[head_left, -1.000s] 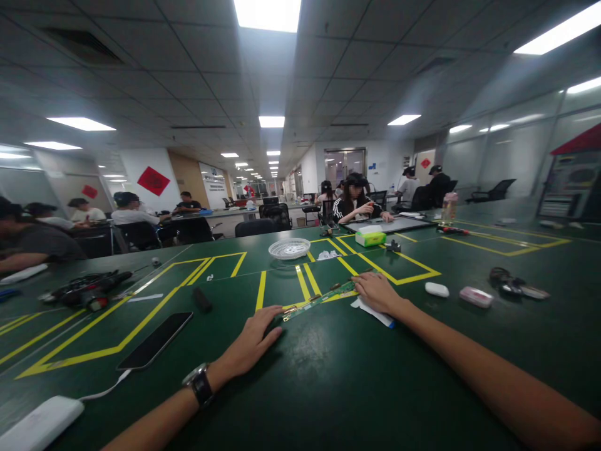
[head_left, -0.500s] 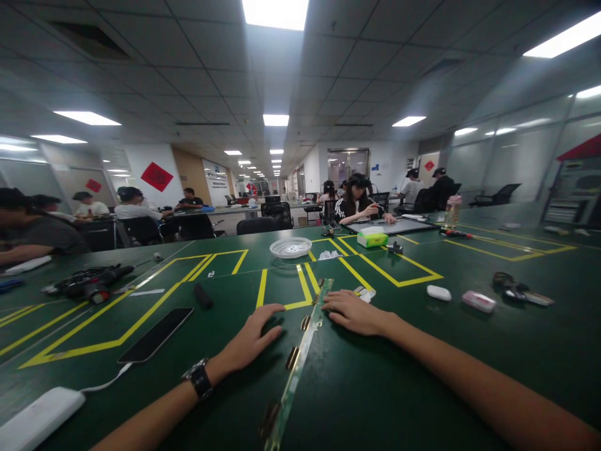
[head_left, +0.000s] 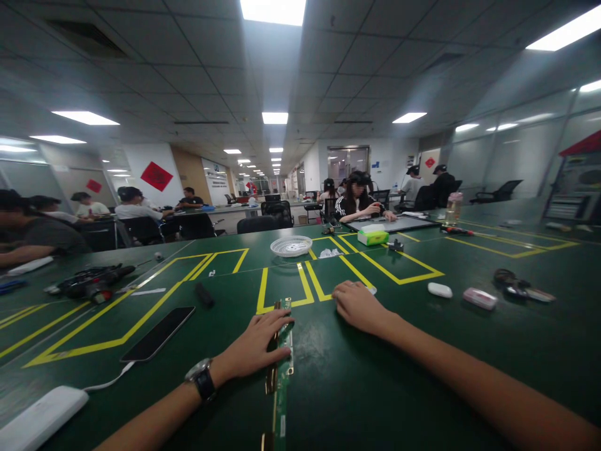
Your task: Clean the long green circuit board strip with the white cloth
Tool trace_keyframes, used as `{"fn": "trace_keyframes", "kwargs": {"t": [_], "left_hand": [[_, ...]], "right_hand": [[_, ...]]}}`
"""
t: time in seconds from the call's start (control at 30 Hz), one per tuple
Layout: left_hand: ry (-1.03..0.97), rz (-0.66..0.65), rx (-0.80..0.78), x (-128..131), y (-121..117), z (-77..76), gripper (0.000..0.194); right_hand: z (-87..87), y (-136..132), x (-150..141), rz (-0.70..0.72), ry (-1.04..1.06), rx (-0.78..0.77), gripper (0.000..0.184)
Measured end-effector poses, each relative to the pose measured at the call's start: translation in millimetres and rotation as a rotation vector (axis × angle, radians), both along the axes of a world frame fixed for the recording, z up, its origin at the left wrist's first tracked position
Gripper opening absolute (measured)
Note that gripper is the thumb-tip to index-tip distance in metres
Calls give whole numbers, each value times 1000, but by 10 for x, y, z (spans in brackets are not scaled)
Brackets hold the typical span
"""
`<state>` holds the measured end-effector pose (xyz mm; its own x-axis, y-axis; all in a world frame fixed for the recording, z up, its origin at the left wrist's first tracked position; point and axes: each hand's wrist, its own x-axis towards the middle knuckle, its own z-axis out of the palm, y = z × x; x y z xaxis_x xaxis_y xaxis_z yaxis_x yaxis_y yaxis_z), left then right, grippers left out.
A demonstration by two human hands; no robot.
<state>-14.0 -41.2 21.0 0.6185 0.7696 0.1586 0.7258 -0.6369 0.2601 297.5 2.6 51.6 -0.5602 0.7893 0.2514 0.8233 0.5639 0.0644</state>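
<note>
A long, narrow green circuit board (head_left: 282,401) with gold-brown flex tabs lies lengthwise on the table before me. Across its upper part rests my left hand (head_left: 256,338), fingers stretched out and thumb apart, touching the board. My right hand (head_left: 359,305) is off the board, to its right, with the fingers curled downward at the tabletop. What those fingers hold, if anything, is hidden. A bit of a small whitish packet (head_left: 372,290) shows just behind the right hand.
A white plastic basket (head_left: 291,247) stands ahead, near a green tissue pack (head_left: 372,237). To the left lie a phone (head_left: 158,334), a white power bank (head_left: 42,418) and a power drill (head_left: 94,283). An earbud case (head_left: 439,290) is at right. A co-worker (head_left: 359,203) sits opposite.
The circuit board has shifted left and turned straighter, with its far end nearer me. My left hand has come onto it. My right hand has left it, and its fingers have curled.
</note>
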Motion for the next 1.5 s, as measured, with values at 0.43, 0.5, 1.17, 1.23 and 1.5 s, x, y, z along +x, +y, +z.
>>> {"fn": "trace_keyframes", "kwargs": {"t": [0.43, 0.5, 1.17, 1.23, 1.5], "left_hand": [[-37, 98, 40, -33, 56, -87, 58], [-30, 94, 34, -28, 56, -80, 57], [-23, 82, 38, -64, 102, -141, 59], [-16, 88, 34, -63, 98, -133, 59], [4, 95, 18, -48, 80, -102, 59]], "right_hand": [[-117, -100, -90, 314, 126, -146, 30], [-109, -204, -196, 464, 213, -193, 32], [-98, -428, -380, 640, 230, -258, 36], [-85, -437, -376, 644, 227, -261, 37], [-104, -451, -380, 648, 227, -264, 37]]}}
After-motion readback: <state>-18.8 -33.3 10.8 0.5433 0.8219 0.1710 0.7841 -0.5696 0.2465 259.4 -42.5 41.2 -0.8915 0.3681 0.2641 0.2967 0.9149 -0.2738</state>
